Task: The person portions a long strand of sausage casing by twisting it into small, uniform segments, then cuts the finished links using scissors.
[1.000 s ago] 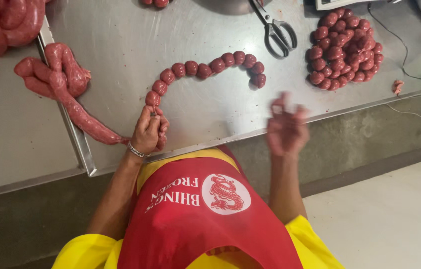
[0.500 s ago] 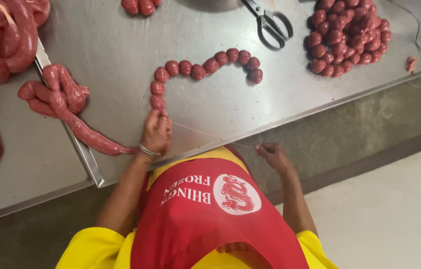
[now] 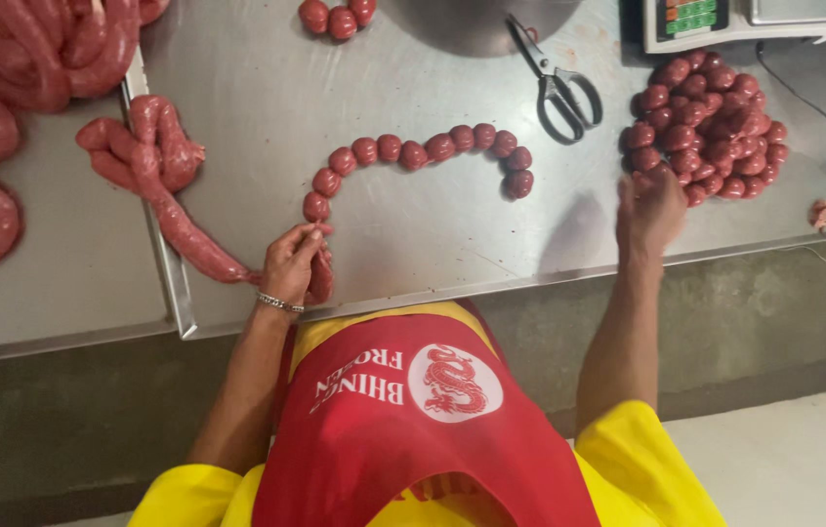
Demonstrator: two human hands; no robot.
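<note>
A chain of small round red sausage links [image 3: 413,153] curves across the steel table [image 3: 413,244]. My left hand [image 3: 294,262] pinches the sausage at the near end of that chain, where it joins a long unlinked sausage casing [image 3: 174,220] running off to the left. My right hand [image 3: 649,207] is raised over the table's front edge, fingers apart and holding nothing, right beside a heap of finished round links [image 3: 711,127].
Scissors [image 3: 559,83] lie at the back by a steel bowl [image 3: 476,20]. A scale [image 3: 725,20] stands at the back right. Thick sausage coils [image 3: 13,88] fill the tray on the left. A few links [image 3: 338,16] lie at the top; a meat scrap [image 3: 822,212] sits right.
My right hand has come up from below the table edge to the heap of links on the right. My left hand keeps its grip on the sausage.
</note>
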